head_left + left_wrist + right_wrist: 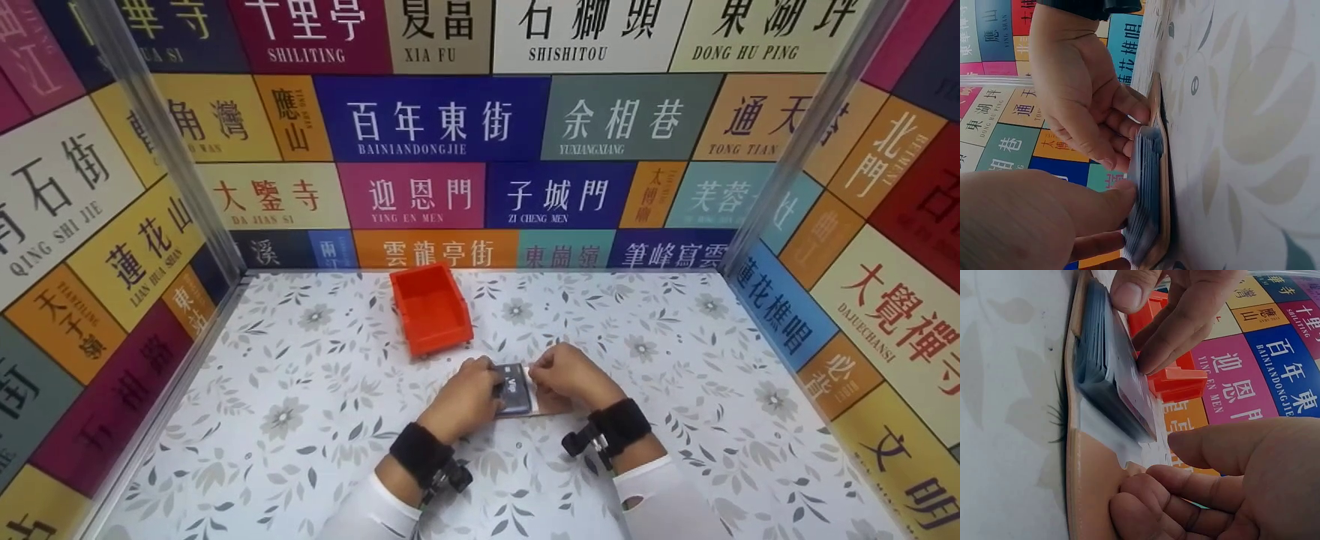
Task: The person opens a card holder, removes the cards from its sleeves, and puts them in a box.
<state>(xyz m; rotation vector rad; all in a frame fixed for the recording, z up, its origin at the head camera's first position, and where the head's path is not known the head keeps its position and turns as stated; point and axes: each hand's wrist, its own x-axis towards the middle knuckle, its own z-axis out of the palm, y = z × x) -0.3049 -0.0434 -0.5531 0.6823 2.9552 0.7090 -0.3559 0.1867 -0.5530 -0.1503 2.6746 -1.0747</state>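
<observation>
A card holder (514, 394) with a tan cover lies spread on the table, a stack of clear plastic sleeves (1143, 185) on its left part. The top sleeve shows a dark card with "Vip" lettering. My left hand (465, 394) grips the stack from the left, thumb at its near edge and fingers at the far side. On the right, the tan flap (1095, 478) with its whitish clear pocket is laid flat. My right hand (574, 371) rests curled fingertips on this flap, the thumb apart from them and nothing seen between.
A red plastic bin (433, 309) stands behind the card holder, to its left. The table (315, 450) has a leaf-and-flower pattern. Panels with coloured street-name signs (431, 120) enclose the back and both sides.
</observation>
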